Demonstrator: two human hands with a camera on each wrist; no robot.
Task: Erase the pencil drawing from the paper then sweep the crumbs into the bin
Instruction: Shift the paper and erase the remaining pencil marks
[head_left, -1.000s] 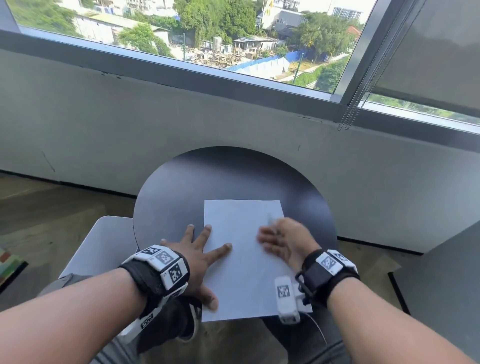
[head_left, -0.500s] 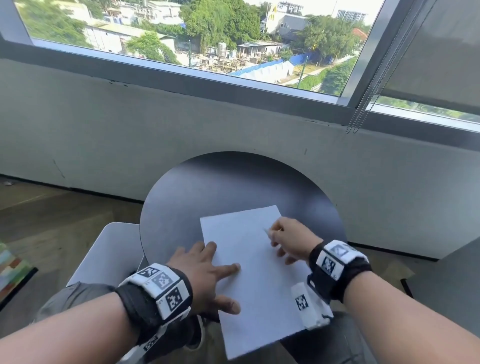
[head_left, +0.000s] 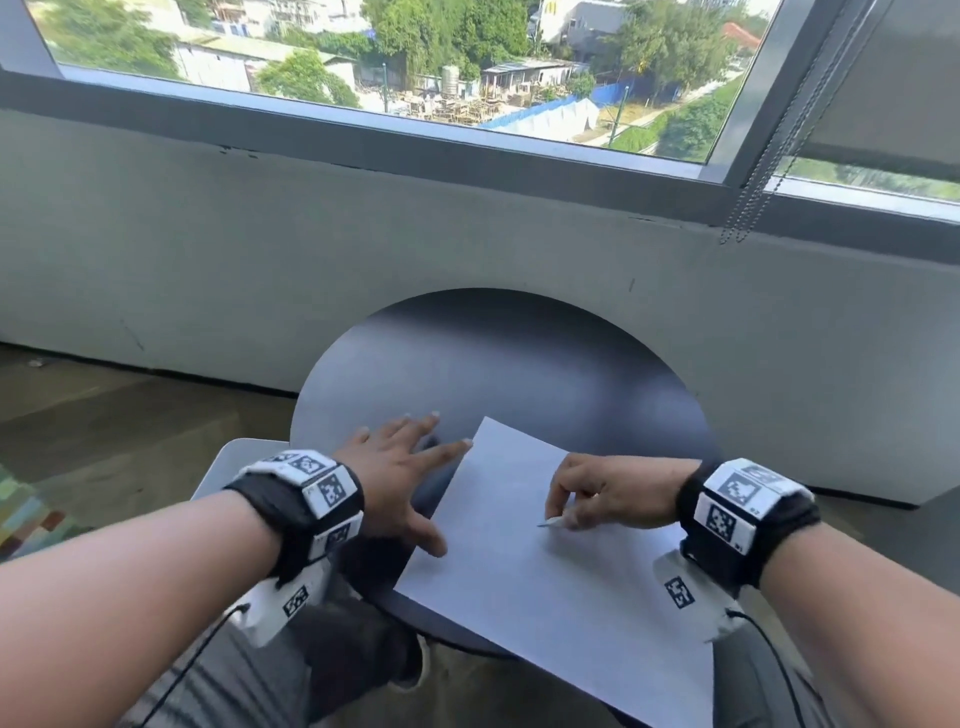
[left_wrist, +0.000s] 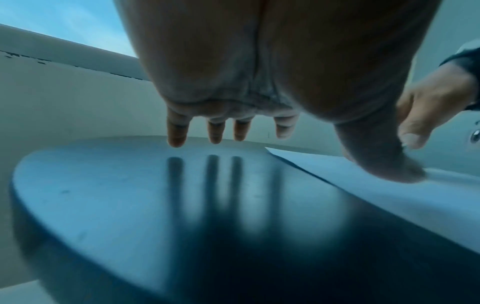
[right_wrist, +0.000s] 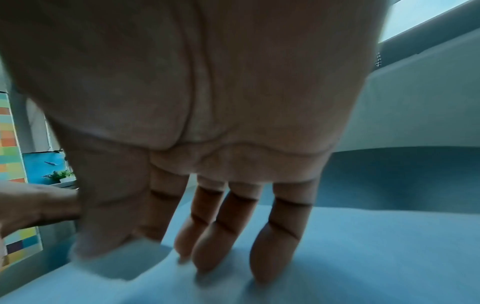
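Observation:
A white sheet of paper (head_left: 545, 587) lies askew on the round dark table (head_left: 498, 364), its near part hanging over the table's front edge. No pencil marks show on it. My right hand (head_left: 563, 514) pinches a small white eraser (head_left: 551, 521) between thumb and forefinger against the middle of the sheet. The right wrist view shows the eraser (right_wrist: 116, 261) on the paper (right_wrist: 363, 257), with the other fingertips touching the sheet. My left hand (head_left: 410, 478) lies flat and spread on the table. Its forefinger and thumb touch the sheet's left edge (left_wrist: 389, 201).
A pale grey flat surface (head_left: 234, 457) sits low beside the table on the left. A grey wall and window ledge (head_left: 467, 156) run close behind the table. My lap lies under the front edge. Bare tabletop (left_wrist: 130, 195) lies left of and beyond the sheet.
The paper has turned on the table and now lies at a slant. My right hand moved down to the sheet's middle. My left hand slid off the sheet to its left edge.

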